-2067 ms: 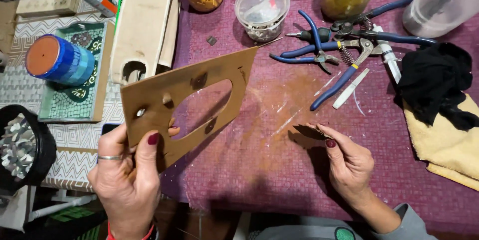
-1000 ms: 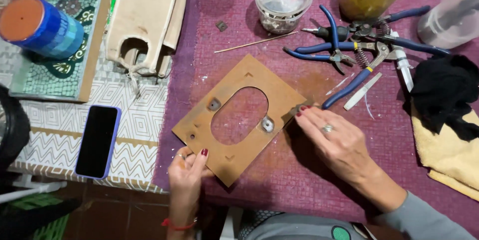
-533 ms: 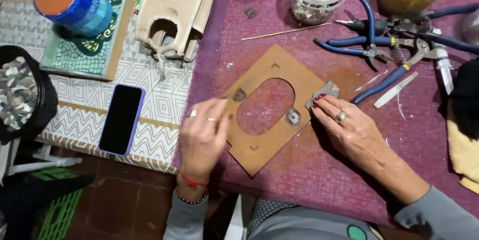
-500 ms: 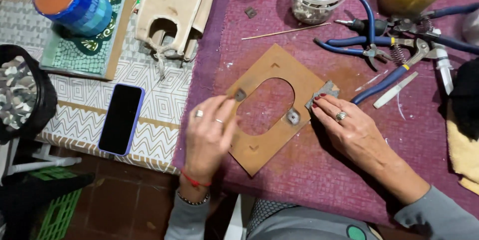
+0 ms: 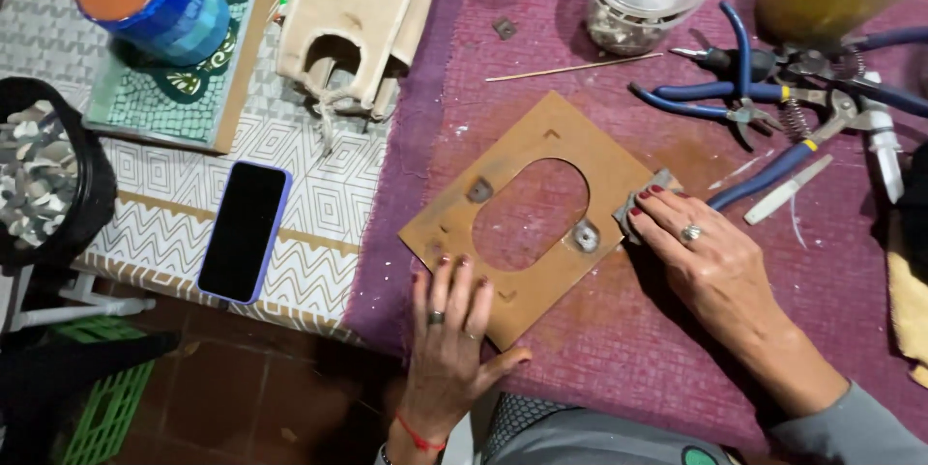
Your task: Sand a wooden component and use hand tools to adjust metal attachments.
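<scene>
Left hand (image 5: pixel 449 344) slid below board (image 5: pixel 541 209).

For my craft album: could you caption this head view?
Left hand steadies a brown board with an oval hole on the purple cloth; right hand presses a small grey pad at its edge.

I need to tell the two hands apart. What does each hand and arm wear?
The left hand wears a dark ring, a thin second ring and a red string bracelet; that arm is bare. The right hand wears a silvery ring, dark red nail polish and a grey sleeve.
</scene>
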